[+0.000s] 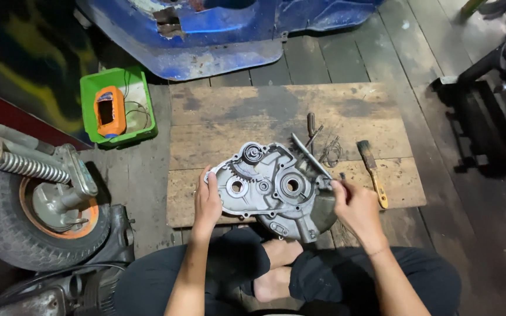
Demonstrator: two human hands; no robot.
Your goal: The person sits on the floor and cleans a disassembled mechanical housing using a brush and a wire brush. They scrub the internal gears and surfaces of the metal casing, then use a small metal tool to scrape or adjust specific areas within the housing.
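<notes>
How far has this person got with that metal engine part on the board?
Done, by the look: the engine cover is off its machine and lies on the wooden board, gears exposed. In hand: the left hand steadies its edge while the right hand works at its right side. Left: the brush and screwdriver lie unused beside it.

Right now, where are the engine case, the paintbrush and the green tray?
Engine case (270, 190): head view, on its flat grey face between the two bearing holes.
Paintbrush (372, 171): head view, on its handle below the bristles.
Green tray (91, 88): head view, on its left rim.
</notes>
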